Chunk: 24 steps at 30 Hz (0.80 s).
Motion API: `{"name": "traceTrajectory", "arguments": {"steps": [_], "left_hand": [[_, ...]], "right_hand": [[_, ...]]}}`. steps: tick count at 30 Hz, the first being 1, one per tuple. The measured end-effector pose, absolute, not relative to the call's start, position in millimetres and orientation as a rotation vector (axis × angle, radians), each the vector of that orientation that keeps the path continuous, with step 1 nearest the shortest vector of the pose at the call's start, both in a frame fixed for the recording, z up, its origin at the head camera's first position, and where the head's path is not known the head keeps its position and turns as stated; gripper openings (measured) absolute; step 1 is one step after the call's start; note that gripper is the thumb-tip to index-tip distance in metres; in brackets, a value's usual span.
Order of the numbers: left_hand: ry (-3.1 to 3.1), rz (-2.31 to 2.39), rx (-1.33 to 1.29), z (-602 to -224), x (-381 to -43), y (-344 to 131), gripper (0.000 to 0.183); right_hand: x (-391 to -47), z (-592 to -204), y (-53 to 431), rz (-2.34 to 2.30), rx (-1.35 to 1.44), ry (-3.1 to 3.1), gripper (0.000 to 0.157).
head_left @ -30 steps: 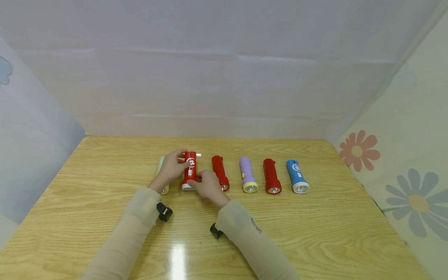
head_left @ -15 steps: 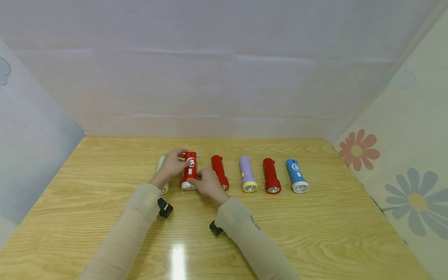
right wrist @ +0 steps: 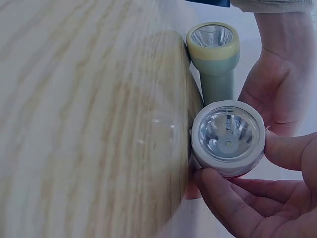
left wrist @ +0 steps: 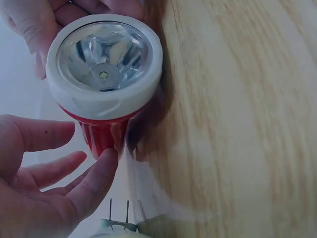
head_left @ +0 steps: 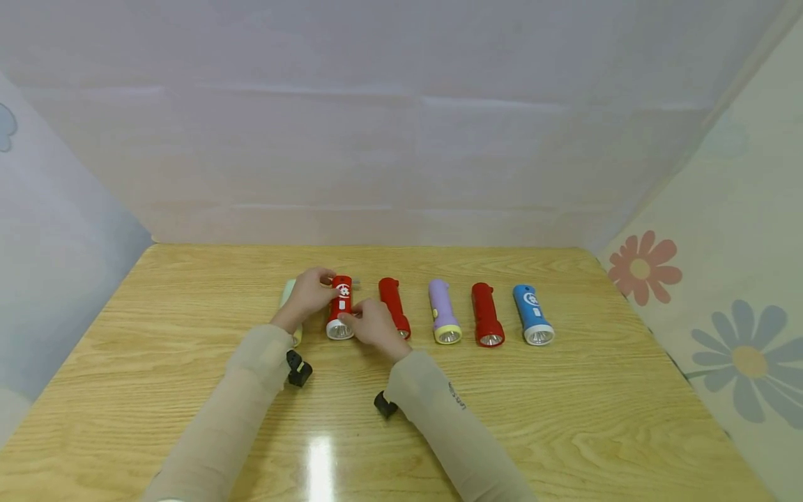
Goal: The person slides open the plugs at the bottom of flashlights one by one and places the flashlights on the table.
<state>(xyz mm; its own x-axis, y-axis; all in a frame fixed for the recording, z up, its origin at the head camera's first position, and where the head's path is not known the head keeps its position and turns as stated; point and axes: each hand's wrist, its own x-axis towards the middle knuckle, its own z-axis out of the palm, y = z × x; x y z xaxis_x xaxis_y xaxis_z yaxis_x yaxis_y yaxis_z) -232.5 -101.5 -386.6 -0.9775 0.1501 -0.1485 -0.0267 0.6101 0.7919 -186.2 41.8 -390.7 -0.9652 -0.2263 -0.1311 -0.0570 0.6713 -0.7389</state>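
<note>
- The left hand (head_left: 309,298) curls its thumb and fingers about the body of the white-rimmed red flashlight (head_left: 341,328), toward its far end.
- The right hand (head_left: 378,326) pinches the white front rim of that same flashlight between thumb and fingers.
- The white-rimmed red flashlight lies between the two hands, its lens facing the person; whether it touches the table is hard to tell.
- A pale green flashlight (right wrist: 216,82) with a yellow rim is just beside it, partly hidden by the left hand in the head view.
- A plain red flashlight (head_left: 392,298) lies just past the right hand, which covers part of its front.
- Farther right of the right hand come a purple flashlight (head_left: 441,303) with a yellow rim, another red flashlight (head_left: 484,307), and a blue flashlight (head_left: 527,310).
- Behind each hand, toward the person, are a black wrist mount (head_left: 299,369) and a beige sleeve (head_left: 216,418).
- Under all this is a wooden table (head_left: 546,411); well to the right of the hands, a flowered cloth (head_left: 702,293) hangs.
</note>
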Motion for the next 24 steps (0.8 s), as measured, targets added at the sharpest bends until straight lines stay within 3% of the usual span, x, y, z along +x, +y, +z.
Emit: {"name": "traceTrajectory", "arguments": {"steps": [20,24], "left_hand": [[2.648,1.263,0.117,-389.0,-228.6,-99.1,0.041],[2.667,1.249,0.142,-388.1,-226.6,-99.1,0.041]], "right_hand": [[-182.6,-389.3,44.6,-1.112,-0.267,2.747,0.024],[-179.5,-385.2,48.2,-1.076,-0.280,2.795,0.032]]}}
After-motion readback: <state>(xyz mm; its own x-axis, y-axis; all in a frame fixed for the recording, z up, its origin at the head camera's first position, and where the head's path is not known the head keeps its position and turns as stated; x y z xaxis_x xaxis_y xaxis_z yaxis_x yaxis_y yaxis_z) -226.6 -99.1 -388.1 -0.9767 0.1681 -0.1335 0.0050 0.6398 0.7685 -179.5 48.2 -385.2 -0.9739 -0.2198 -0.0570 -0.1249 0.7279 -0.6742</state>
